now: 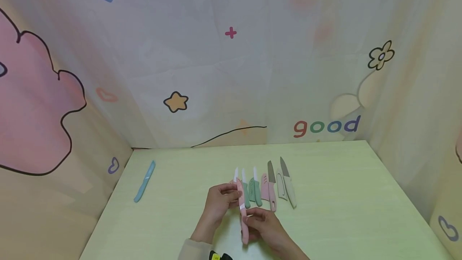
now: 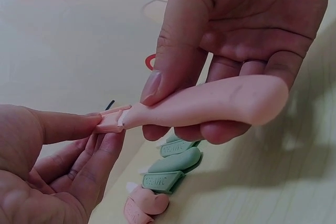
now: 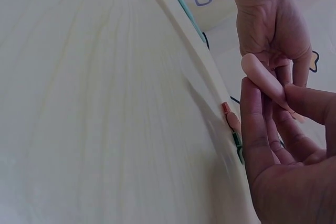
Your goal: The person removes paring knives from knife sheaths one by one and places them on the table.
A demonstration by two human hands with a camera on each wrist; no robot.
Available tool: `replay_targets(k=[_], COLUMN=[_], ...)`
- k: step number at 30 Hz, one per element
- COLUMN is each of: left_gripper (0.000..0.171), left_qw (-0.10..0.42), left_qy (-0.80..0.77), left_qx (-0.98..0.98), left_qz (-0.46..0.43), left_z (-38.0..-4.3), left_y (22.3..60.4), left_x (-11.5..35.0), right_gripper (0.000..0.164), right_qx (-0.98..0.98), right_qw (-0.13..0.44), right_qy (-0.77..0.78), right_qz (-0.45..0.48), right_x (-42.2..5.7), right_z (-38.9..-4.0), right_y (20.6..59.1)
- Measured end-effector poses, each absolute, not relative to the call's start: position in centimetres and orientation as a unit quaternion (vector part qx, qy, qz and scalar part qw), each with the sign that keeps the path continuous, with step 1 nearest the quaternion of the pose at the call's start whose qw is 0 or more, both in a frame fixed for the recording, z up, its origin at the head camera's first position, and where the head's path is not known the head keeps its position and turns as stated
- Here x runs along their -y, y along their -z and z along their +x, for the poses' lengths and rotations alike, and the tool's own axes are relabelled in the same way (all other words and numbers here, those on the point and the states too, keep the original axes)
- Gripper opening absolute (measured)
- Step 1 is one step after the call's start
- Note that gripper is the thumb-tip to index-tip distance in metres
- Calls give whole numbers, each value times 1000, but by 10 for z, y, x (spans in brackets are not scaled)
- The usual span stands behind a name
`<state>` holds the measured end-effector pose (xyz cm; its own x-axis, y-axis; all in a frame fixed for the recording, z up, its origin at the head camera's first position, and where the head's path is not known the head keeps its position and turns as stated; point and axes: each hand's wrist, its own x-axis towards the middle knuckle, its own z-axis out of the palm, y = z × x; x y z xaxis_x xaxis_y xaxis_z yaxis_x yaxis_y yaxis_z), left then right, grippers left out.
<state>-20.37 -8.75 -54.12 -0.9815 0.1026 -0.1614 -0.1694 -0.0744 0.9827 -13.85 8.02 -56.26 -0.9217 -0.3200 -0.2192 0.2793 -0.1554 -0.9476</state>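
Both hands hold a small pink knife [image 1: 244,228] above the table. My left hand [image 1: 221,202] pinches its pink sheath [image 2: 111,121] between thumb and fingers. On the other end, my right hand [image 1: 266,228] grips the pink handle [image 2: 210,99], thumb on one side and fingers beneath. A white strip shows where sheath and handle meet; the rest of the blade is hidden. In the right wrist view, the handle [image 3: 264,82] lies between thumb and fingers.
Behind the hands lie green-handled knives with white blades, one beside a green sheath [image 1: 251,191]. A pink knife [image 1: 272,189] and a cream knife [image 1: 288,185], both grey-bladed, lie farther right beside their sheaths. A blue knife [image 1: 145,181] lies at the left.
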Motion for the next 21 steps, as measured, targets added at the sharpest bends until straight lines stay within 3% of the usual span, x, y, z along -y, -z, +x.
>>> replay_targets(k=[21], left_gripper=[25], left_qw=[91], left_qy=[-740], left_qx=[-666], left_qz=[-19], left_z=[-204], left_y=[539], left_x=[88], right_gripper=[34], right_qx=[-625], right_qw=[205], right_qy=[753], right_qz=[-12], right_x=[-82], right_z=[-132], right_y=[563])
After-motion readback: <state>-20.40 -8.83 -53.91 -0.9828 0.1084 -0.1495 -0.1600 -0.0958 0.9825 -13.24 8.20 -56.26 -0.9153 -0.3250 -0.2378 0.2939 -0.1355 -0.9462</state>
